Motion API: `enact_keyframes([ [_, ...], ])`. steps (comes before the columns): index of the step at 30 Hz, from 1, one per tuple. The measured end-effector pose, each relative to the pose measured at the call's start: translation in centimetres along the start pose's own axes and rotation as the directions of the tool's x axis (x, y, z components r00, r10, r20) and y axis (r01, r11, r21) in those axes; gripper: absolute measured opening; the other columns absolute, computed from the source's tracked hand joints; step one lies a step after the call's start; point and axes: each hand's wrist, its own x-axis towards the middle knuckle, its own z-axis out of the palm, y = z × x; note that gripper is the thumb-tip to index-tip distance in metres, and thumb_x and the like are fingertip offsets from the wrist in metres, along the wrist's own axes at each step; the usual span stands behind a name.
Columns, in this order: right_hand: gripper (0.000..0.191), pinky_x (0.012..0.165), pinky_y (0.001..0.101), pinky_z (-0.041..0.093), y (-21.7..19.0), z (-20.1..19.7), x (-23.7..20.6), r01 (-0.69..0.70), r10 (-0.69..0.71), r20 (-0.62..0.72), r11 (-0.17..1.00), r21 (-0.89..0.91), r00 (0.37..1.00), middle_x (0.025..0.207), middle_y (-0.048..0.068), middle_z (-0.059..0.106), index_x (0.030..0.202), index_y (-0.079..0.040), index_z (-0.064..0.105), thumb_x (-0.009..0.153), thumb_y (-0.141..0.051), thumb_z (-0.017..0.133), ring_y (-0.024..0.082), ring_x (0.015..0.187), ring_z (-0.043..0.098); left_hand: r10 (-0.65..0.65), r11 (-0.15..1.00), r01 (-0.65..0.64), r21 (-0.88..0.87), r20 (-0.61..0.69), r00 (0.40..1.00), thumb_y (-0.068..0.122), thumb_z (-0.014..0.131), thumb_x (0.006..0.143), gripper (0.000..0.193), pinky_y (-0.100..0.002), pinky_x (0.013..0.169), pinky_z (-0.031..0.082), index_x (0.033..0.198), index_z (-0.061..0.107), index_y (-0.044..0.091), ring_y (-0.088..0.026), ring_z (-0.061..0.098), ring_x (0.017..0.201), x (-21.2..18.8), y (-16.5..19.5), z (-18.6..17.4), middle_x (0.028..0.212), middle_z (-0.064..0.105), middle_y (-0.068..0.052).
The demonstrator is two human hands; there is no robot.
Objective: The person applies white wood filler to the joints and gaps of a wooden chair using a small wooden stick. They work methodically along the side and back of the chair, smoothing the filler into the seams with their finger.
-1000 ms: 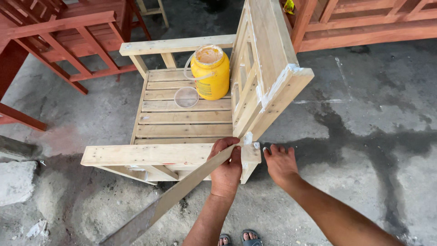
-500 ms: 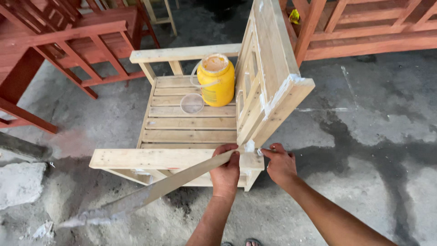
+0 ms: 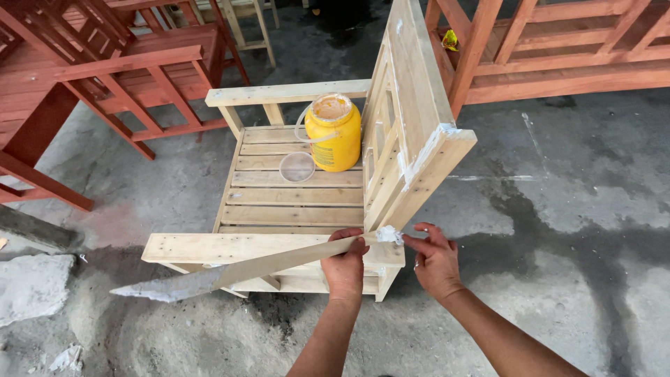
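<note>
An unfinished pale wooden chair (image 3: 293,199) stands on the concrete floor, its slatted seat facing up. My left hand (image 3: 345,269) grips a long thin wooden stick (image 3: 237,269) laid across the chair's near armrest; the stick's far end is smeared with white paste. My right hand (image 3: 436,262) is at the rear corner of that armrest, fingertips touching a blob of white filler (image 3: 389,234) at the joint with the backrest. White filler also streaks the backrest's corner (image 3: 426,150).
A yellow plastic jar (image 3: 335,132) without its lid and a clear round lid (image 3: 297,167) sit on the seat. Red-painted wooden furniture (image 3: 105,84) stands at left, more reddish frames (image 3: 558,49) at the back right. A concrete slab (image 3: 31,286) lies at lower left.
The view has shifted slightly. The stick's smeared end has swung up and left, now lying flatter across the armrest. My right hand has moved from the corner's side onto the filler at the joint.
</note>
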Motion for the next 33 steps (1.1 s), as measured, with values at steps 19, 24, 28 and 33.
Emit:
enact_keyframes([
  [19,0.074,0.113,0.0411,0.041,1.1,3.6,3.3,-0.556,0.511,0.470,0.830,-0.053,0.719,0.149,0.003,0.041,0.142,-0.030,0.056,0.080,0.010,0.054,0.026,0.134,0.048,0.002,0.999,0.001,0.036,-0.094,0.996,-0.005,0.066,0.086,0.011,-0.030,0.073,0.060,0.096,0.070,-0.001,-0.016,0.067,0.081,0.1,1.4,-1.3,0.092,0.069,-0.007],
  [24,0.069,0.106,0.0460,0.034,-1.1,1.2,2.8,0.042,0.232,0.492,0.874,-0.484,0.839,0.142,0.007,0.045,0.147,-0.035,0.049,0.086,-0.002,0.054,0.026,0.128,0.049,0.007,0.998,-0.001,0.064,-0.090,0.996,-0.004,0.066,0.086,0.010,-0.031,0.073,0.060,0.096,0.069,-0.001,-0.017,0.067,0.080,0.6,1.0,-1.5,0.091,0.070,-0.008],
  [28,0.063,0.101,0.0475,0.037,-1.6,0.0,3.1,0.225,0.176,0.563,0.790,-0.570,0.808,0.137,0.009,0.048,0.150,-0.032,0.046,0.092,-0.007,0.050,0.027,0.124,0.050,-0.002,1.000,0.002,0.007,-0.072,0.997,-0.006,0.066,0.086,0.012,-0.031,0.073,0.060,0.097,0.068,-0.001,-0.018,0.066,0.081,1.0,0.6,-1.3,0.092,0.069,-0.008],
  [33,0.059,0.102,0.0455,0.037,0.0,0.1,3.2,0.225,0.160,0.566,0.804,-0.550,0.809,0.134,0.007,0.050,0.145,-0.034,0.053,0.093,-0.005,0.052,0.025,0.126,0.050,-0.014,1.000,0.013,-0.019,-0.056,0.998,-0.006,0.066,0.087,0.011,-0.031,0.073,0.058,0.097,0.067,-0.002,-0.018,0.066,0.083,1.0,0.8,-0.9,0.094,0.069,-0.009],
])
